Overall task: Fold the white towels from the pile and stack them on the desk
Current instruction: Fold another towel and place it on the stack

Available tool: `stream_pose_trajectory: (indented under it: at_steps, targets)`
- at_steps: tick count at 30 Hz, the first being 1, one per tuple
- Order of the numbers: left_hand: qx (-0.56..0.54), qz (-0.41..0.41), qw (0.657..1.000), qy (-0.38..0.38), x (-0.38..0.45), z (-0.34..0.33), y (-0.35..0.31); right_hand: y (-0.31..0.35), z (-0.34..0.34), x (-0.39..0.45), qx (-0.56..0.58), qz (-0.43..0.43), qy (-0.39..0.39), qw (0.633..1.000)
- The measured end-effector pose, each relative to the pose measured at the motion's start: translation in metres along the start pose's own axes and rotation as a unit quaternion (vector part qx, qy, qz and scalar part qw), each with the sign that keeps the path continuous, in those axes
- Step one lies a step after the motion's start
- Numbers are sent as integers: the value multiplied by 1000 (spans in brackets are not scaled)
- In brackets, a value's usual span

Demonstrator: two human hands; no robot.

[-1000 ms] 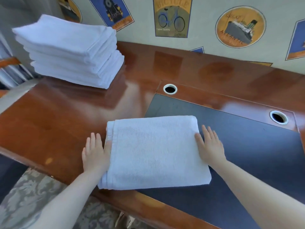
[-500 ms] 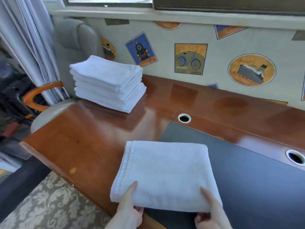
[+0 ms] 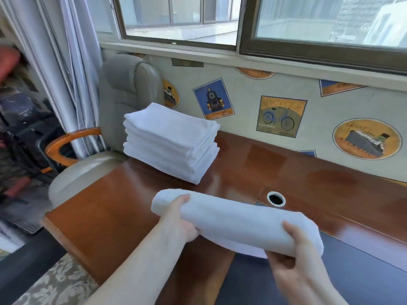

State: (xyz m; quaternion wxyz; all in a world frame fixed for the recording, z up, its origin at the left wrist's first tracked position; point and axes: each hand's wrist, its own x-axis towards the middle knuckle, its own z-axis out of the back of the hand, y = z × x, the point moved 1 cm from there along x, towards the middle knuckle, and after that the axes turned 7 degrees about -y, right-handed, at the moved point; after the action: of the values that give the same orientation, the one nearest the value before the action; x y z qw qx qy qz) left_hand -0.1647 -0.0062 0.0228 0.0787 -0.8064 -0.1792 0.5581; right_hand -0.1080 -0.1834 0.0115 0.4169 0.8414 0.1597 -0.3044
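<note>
A folded white towel (image 3: pixel 237 221) is lifted above the wooden desk (image 3: pixel 123 205), held level between both hands. My left hand (image 3: pixel 179 219) grips its left end with the thumb on top. My right hand (image 3: pixel 293 254) grips its right end, thumb over the upper face and fingers underneath. A stack of several folded white towels (image 3: pixel 171 142) stands at the desk's far left corner, beyond and left of the held towel.
A grey padded armchair (image 3: pixel 123 102) with a wooden armrest (image 3: pixel 66 142) stands against the desk's left end. The desk has a dark inlay (image 3: pixel 356 280) and a round cable hole (image 3: pixel 276 199). A papered wall and window lie behind; curtains hang on the left.
Both hands moved from the towel's sides to its near edge, gripped it and lifted it off the desk. The view rose, showing the window and chair.
</note>
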Motion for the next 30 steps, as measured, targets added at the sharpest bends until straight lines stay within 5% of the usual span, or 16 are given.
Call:
stream_pose_trajectory:
  at_steps: [3,7,14,18,24,30]
  targets:
    - [28,-15,999,-41,14,-30,-73,-6,-80,-6,-39,12,-22,999]
    - [67,-32,995,59,16,-103,-189,-9,-202,-20,10,1,-33,999]
    - [94,-122,964,219,-6,-232,-352,-9,-395,-28,106,112,57,986]
    - [128,-136,934,303,70,-237,-390,-60,-410,31,102,142,105,979]
    - [203,-119,951,201,234,-140,-379,-203,-346,118,-26,58,-18,998]
    - [177,-122,954,210,248,-139,-387,-205,-339,130,-77,114,-73,988]
